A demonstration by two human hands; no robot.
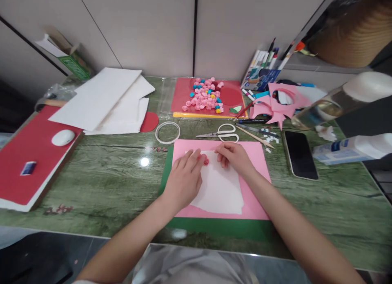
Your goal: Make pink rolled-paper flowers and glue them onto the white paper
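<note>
Head view, as I follow it remotely: at the centre of the frame, a small red coil [206, 162] lies on white paper [219, 190], over a pink sheet [256, 186], next to the fingertips of the left hand [184, 176]. That hand's grip is spread, palm down. Right of it, the right hand [234, 156] curls inward; I cannot tell whether its grip pinches anything. Above lie scissors [216, 134] on the bench [116, 174].

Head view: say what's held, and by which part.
Left hand: fingers beside a small round red coil, hold unclear. Right hand: fingers curled; whether they pinch anything cannot be told.
</note>
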